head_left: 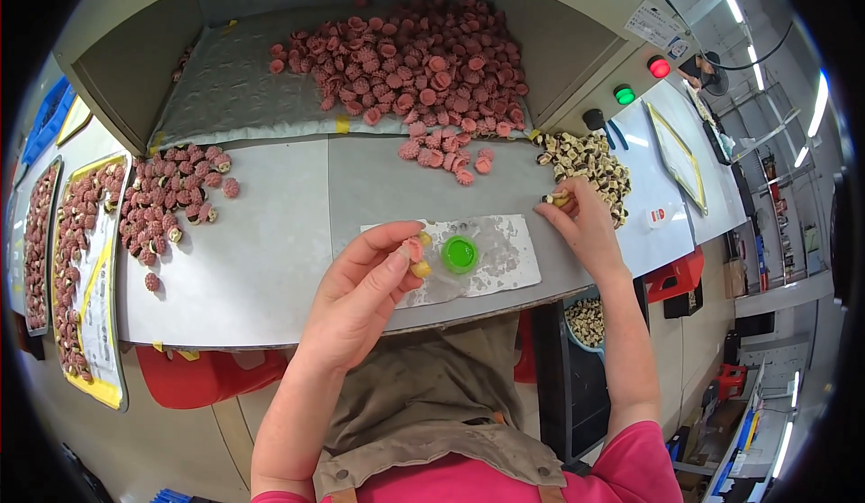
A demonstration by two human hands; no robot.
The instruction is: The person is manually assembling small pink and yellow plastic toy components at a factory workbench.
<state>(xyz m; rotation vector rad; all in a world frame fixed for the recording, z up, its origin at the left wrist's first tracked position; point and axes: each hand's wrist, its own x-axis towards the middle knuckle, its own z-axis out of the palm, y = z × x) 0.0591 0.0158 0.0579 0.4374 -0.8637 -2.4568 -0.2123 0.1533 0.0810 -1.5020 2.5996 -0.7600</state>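
Note:
Between the thumb and fingers of my left hand point(360, 287) is a pink, bumpy, raspberry-shaped cup point(414, 249), held just left of a small round pot of green stuff point(459, 254). The pot stands on a stained white sheet point(518, 269). Yellow covers show on some fingertips. Over on the right, my right hand point(586, 228) pinches a small cream-and-black piece point(549, 199), partly hidden by the fingers. That hand is at the near edge of a heap of similar cream-and-black pieces point(595, 170).
A large heap of pink cups point(423, 62) lies in the open-fronted cabinet point(577, 62), spilling onto the table. Joined raspberry pieces point(171, 192) lie at left beside a yellow-edged tray point(108, 323). Pliers point(618, 135) and a small clear bottle point(660, 217) are at right.

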